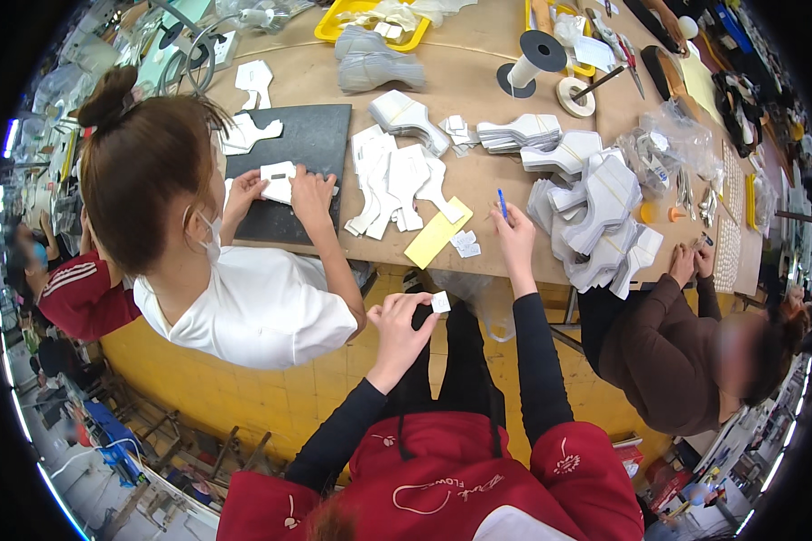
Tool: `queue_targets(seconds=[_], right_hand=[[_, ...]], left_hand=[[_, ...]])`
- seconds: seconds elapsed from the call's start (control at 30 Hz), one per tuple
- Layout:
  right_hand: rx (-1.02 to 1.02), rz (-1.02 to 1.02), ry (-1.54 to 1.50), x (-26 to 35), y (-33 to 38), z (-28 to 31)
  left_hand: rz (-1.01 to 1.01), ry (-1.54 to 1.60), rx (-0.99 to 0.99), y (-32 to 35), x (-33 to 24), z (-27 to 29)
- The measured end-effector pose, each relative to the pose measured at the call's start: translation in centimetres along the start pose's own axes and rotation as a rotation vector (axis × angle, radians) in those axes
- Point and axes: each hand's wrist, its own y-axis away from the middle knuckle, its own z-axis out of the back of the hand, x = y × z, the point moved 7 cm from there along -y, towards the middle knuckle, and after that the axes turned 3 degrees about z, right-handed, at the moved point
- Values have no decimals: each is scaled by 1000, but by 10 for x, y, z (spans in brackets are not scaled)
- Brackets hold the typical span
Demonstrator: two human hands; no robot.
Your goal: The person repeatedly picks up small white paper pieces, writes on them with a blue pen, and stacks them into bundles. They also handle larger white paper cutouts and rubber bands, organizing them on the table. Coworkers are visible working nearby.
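Bench [478,81], brown, crowded: stacks of grey-white cut pieces [604,203] to the right, yellow card [438,232] near the edge. Co-workers on both sides hem in the reach. Step appears to be marking small tags. Right hand [514,236] pinches a blue pen [502,204] over the bench edge. Left hand [401,329], fingers closed on a small white tag [440,302], holds it below the edge. Next likely needs tag and pen brought together.

We see a small white square paper tag [440,302] pinched at its edge, held flat off the counter's near edge. We see a slim blue pen [502,204] held nearly upright above the brown counter [478,90], beside small white tags [465,243].
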Motion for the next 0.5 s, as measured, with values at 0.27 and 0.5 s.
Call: queue_targets(seconds=[0.27,0.5], right_hand=[[555,-73,-292,48,82,-34],[466,-261,-458,63,121,41]], left_hand=[[-47,-68,-25,-1,-2,17],[-242,33,129,-22,-78,-27]])
